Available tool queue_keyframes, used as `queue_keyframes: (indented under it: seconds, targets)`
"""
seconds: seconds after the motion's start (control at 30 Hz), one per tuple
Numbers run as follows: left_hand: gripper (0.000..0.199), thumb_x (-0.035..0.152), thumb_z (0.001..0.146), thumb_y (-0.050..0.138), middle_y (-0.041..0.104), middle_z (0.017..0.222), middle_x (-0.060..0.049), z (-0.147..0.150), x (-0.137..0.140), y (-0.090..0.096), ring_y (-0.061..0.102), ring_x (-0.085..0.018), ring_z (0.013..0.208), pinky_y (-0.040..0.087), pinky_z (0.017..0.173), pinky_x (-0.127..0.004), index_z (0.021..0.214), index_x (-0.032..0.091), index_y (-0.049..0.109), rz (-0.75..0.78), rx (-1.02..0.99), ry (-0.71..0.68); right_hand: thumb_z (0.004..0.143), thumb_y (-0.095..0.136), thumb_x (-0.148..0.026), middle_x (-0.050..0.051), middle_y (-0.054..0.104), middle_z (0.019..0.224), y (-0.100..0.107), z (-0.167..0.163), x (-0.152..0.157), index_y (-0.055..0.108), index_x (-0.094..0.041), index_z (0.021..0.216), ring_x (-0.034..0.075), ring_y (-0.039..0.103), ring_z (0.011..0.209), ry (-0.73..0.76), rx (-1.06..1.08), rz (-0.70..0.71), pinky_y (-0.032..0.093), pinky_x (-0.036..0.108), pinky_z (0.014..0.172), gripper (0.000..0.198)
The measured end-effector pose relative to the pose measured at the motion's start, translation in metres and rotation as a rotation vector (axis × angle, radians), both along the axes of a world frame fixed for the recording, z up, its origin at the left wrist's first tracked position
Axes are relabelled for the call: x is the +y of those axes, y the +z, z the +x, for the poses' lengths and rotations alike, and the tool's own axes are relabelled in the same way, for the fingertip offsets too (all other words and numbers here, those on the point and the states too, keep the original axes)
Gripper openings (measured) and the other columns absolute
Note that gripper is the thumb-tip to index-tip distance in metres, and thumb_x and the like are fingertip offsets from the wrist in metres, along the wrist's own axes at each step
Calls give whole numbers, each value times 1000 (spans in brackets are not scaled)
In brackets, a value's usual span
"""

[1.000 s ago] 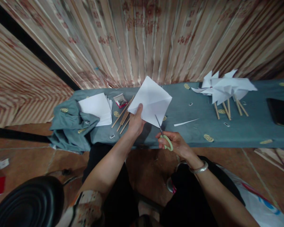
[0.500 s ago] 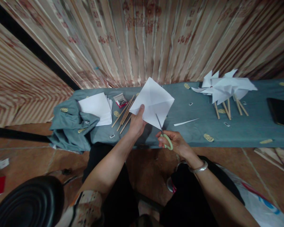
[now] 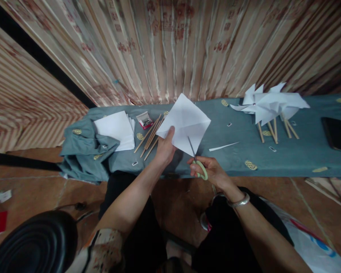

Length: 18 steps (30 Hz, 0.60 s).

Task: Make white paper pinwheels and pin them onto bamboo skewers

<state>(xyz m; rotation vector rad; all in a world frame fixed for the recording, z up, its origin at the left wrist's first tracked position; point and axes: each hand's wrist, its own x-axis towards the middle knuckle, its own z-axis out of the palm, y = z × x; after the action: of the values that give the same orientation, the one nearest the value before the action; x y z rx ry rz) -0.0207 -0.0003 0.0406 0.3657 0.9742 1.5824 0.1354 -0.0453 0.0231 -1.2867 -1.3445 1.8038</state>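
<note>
Near the left end of the bench [image 3: 287, 163] lay a paper stack [image 3: 113, 131], then wooden sticks [image 3: 151, 138]; the left hand [image 3: 166, 149] pinched a white sheet [image 3: 185, 115], the right hand [image 3: 208, 170], apart, gripped scissors [image 3: 204, 167] at its near corner by the front edge; pinwheels [image 3: 272, 106] lay toward the back edge

Right of the fingers of the right hand [image 3: 206, 168], passage lies over the tablecloth [image 3: 233, 163] and a flat paper strip [image 3: 216, 148], as far as the pinwheels [image 3: 272, 106]. Left of the left hand's [image 3: 165, 150] fingers, sticks [image 3: 150, 141], box [image 3: 144, 120] and paper stack [image 3: 115, 131] obstruct; ahead, the held sheet [image 3: 187, 117] and curtain [image 3: 170, 57].
</note>
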Motion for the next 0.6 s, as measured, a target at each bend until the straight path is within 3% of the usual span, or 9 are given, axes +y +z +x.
queue_keyframes:
  seconds: [0.6]
  targets:
    - [33,24,85,67,72,111,-8,1,-2,-3,65,-24,110,52,96,-37,118,18,62,-17,-6,-36,63,79,-55,-1,63,57,-5,1,1,68,-17,75,10,53,50,-6,9,8,41,23,49,42]
